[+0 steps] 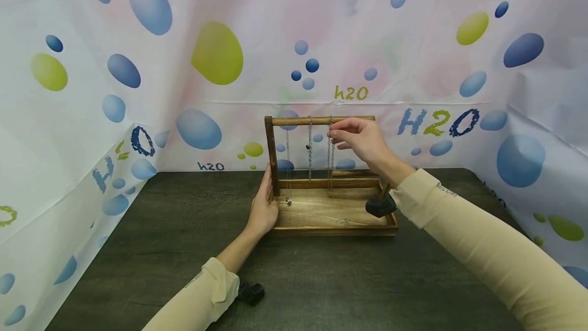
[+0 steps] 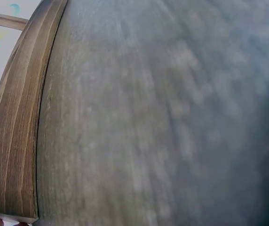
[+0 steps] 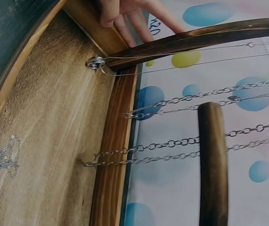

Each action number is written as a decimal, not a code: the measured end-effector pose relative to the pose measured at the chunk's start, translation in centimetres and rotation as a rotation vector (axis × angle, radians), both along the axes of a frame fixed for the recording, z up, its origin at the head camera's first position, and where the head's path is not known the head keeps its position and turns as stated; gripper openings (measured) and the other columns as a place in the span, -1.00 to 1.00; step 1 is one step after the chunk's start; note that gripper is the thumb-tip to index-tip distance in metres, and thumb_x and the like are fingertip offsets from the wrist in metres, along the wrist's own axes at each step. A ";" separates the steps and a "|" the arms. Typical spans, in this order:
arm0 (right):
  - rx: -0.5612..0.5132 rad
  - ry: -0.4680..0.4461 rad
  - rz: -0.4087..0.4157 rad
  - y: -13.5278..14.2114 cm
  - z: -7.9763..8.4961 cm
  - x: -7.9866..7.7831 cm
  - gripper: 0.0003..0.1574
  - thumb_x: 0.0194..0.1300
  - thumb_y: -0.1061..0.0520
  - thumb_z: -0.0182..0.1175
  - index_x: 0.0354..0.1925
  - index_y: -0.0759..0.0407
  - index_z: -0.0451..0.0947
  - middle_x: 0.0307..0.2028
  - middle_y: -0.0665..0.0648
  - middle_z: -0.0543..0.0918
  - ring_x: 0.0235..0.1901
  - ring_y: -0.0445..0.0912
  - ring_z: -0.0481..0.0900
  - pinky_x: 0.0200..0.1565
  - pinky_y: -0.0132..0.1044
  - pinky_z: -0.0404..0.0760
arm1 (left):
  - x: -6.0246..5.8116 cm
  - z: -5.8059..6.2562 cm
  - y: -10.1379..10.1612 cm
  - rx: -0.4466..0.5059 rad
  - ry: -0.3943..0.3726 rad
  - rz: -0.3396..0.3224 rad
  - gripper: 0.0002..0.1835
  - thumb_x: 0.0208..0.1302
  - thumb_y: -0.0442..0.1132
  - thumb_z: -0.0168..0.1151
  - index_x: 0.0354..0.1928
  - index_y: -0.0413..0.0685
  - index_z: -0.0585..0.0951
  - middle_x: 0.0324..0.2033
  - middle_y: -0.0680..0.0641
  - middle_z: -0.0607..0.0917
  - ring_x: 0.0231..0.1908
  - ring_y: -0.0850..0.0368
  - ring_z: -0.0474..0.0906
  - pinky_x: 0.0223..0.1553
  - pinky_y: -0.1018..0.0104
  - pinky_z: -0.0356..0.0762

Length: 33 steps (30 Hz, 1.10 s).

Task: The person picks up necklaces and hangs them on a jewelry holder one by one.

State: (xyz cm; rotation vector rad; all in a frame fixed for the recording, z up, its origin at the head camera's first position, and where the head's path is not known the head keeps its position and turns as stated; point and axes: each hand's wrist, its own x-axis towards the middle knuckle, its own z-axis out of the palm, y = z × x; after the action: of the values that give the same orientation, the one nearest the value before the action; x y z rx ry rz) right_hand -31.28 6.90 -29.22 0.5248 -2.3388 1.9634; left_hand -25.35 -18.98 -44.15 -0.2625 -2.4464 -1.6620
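A wooden jewelry stand [image 1: 321, 120] rises from a shallow wooden tray [image 1: 331, 231]. My right hand [image 1: 363, 139] is at its top bar, thumb and forefinger pinching the chain necklace [image 1: 331, 162] that hangs there. Only a fingertip of that hand shows at the right wrist view's edge. My left hand [image 1: 264, 208] rests against the stand's left side, fingers extended. To the left hang another chain necklace [image 1: 310, 149] and a thin one [image 1: 288, 162] with a ring-like pendant [image 3: 96, 62]. A small heap of fine chain [image 3: 3, 157] lies in the tray.
The stand's left post [image 1: 272, 155] stands upright, and a dark rod [image 3: 213, 165] crosses the right wrist view. Around the dark wood table [image 1: 184, 249] hangs a patterned backdrop [image 1: 257, 24]. Black wrist cameras [image 1: 251, 294] hang at both sleeves.
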 end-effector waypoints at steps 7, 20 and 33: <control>0.007 -0.015 -0.017 0.0 -0.6 -0.1 -0.59 0.42 0.17 0.24 0.08 0.46 0.59 -0.09 0.18 0.75 -0.14 -0.04 0.69 -0.08 -0.14 0.70 | -0.1 0.1 0.0 -0.015 0.005 0.002 0.13 0.19 -0.75 -0.20 0.61 0.45 -0.19 0.58 0.05 -0.09 0.51 -0.02 0.00 0.42 0.09 0.13; 0.015 -0.010 -0.024 0.0 -1.1 0.0 -0.64 0.43 0.15 0.24 0.06 0.39 0.62 -0.08 0.19 0.75 -0.16 0.00 0.68 -0.13 -0.16 0.70 | -0.1 0.2 0.0 -0.018 -0.010 0.005 0.13 0.20 -0.74 -0.20 0.60 0.49 -0.18 0.57 0.04 -0.08 0.51 0.01 0.00 0.43 0.12 0.11; -0.019 -0.016 -0.044 0.3 -0.8 0.4 -0.75 0.41 0.19 0.25 -0.02 0.30 0.66 -0.16 0.07 0.78 -0.19 0.03 0.69 -0.21 -0.24 0.70 | -0.1 0.1 -0.1 -0.026 -0.002 -0.001 0.12 0.20 -0.74 -0.20 0.60 0.48 -0.20 0.58 0.05 -0.09 0.51 0.00 0.00 0.43 0.12 0.12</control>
State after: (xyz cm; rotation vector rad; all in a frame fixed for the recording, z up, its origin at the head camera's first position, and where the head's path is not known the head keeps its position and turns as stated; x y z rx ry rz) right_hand -30.92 7.20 -30.01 0.4548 -2.3175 1.9763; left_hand -25.47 -19.04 -44.09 -0.2662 -2.4706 -1.6331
